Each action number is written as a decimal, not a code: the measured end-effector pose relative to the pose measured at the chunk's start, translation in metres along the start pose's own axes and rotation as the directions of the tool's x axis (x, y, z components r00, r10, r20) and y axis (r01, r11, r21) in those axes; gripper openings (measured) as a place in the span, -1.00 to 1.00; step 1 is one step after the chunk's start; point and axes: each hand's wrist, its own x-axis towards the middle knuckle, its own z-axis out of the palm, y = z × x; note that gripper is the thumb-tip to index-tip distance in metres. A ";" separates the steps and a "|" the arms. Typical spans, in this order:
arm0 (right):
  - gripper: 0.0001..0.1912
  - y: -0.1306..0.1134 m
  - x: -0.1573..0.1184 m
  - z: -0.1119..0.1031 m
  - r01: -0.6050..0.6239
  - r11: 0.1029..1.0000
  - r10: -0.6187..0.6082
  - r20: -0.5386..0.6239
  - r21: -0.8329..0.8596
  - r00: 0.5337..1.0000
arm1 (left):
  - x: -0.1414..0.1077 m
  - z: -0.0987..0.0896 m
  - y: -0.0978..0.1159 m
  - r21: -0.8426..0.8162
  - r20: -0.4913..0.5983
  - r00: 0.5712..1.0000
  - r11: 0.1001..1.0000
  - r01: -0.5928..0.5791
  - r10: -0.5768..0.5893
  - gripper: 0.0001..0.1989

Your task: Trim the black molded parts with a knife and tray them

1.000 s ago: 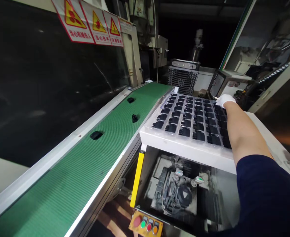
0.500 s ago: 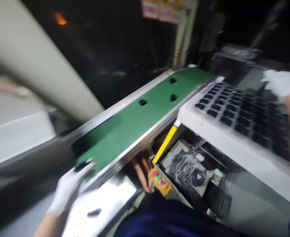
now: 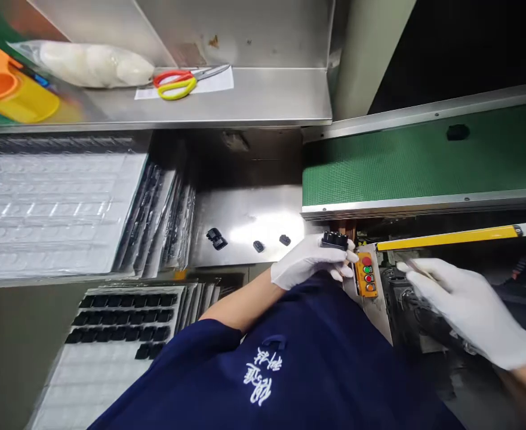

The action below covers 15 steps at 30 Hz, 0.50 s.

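My left hand [image 3: 305, 263], in a white glove, is closed around a black molded plastic part [image 3: 334, 240] with a row of raised bumps on top. It is in front of my body, left of the control box. My right hand [image 3: 464, 307], also gloved in white, is to the right of that box with thumb and fingers pinched together. Something thin seems to be between them, too indistinct to name. On the metal tabletop [image 3: 240, 209] lie a larger black part [image 3: 217, 239] and two small black pieces [image 3: 258, 246].
The green conveyor belt [image 3: 379, 167] carries black parts at the right. A yellow bar [image 3: 446, 237] and a button box [image 3: 366, 275] are by my hands. Stacked clear trays [image 3: 57, 209] and a partly filled tray [image 3: 97, 382] stand left. Scissors [image 3: 177, 83] rest on the shelf.
The view has swung left, from the conveyor and filled tray to the metal tabletop. My left hand has left the belt's end with a black part; my right hand has come away from the tray.
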 end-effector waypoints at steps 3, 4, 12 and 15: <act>-0.55 -0.021 0.030 0.070 -0.084 0.978 0.069 0.085 0.193 0.994 | -0.020 -0.027 0.004 -0.010 0.017 0.997 0.997 0.073 -0.073 -0.55; -0.54 -0.026 0.037 0.089 -0.114 0.952 0.087 0.104 0.283 0.991 | -0.026 -0.035 0.006 -0.007 0.010 0.995 0.995 0.097 -0.097 -0.55; -0.52 -0.071 0.061 0.177 -0.197 0.799 0.088 0.213 0.568 0.973 | -0.068 -0.077 0.021 0.249 -0.137 0.983 0.956 0.156 -0.125 -0.61; -0.48 -0.083 0.068 0.188 -0.102 0.882 0.029 0.163 0.460 0.986 | -0.081 -0.086 0.030 0.587 -0.231 0.973 0.794 0.160 -0.025 -0.65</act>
